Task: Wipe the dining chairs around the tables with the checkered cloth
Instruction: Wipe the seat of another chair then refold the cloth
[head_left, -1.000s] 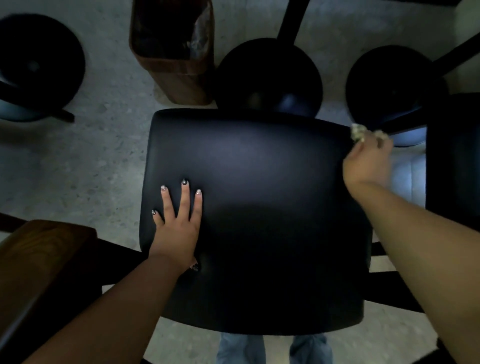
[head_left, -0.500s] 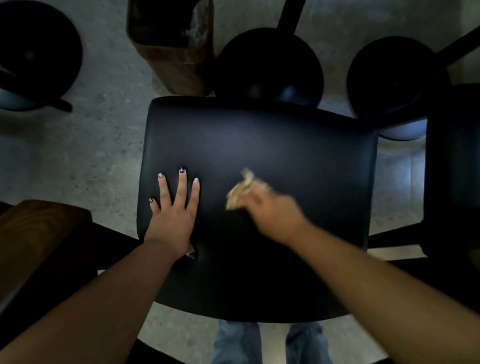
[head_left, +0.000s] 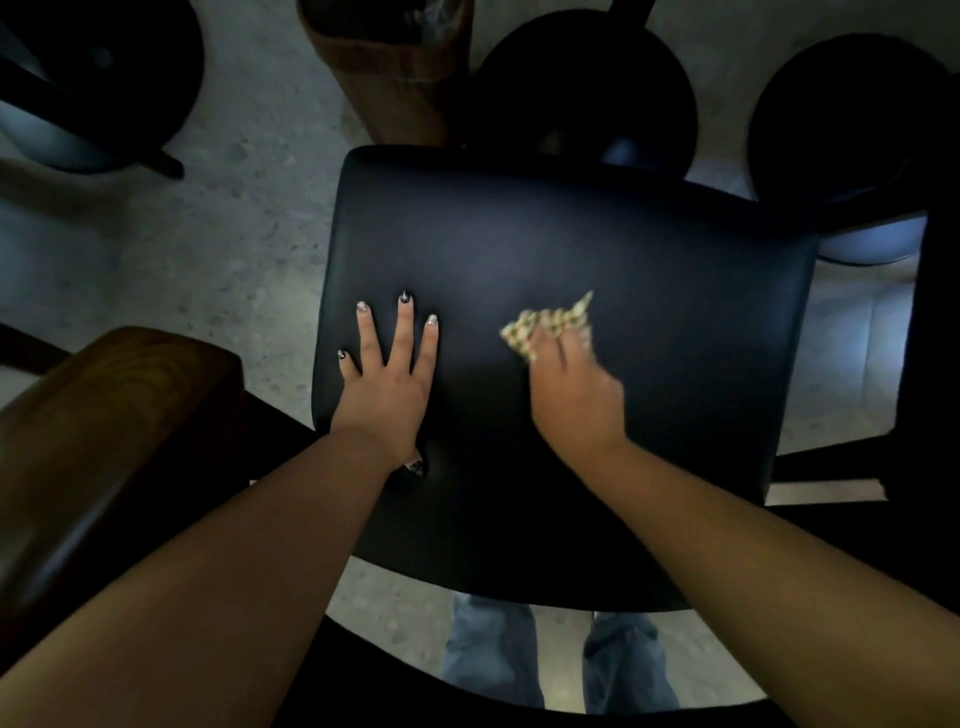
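1. While the checkered cloth (head_left: 550, 325) is bunched up small, it's sitting right on the black chair seat (head_left: 571, 218), a bit right of the middle, with the right hand (head_left: 574, 395) pressing it down, fingers curled over and clamped on it.
2. The left hand (head_left: 387, 384) is flat on the left part of the seat, fingers straight and spread, holding nothing, looks like it's just steadying the chair.
3. Progress-wise, I'd say this seat is mid-wipe. Can't tell from the vinyl which bits are already clean, it's too dark and glossy.
4. Still to go, as far as I can judge: the seat edges, plus the other dark chair (head_left: 935, 338) at the right edge.
5. Round black bases (head_left: 582, 78) sit on the floor beyond, and a wooden bin (head_left: 384, 67) too.
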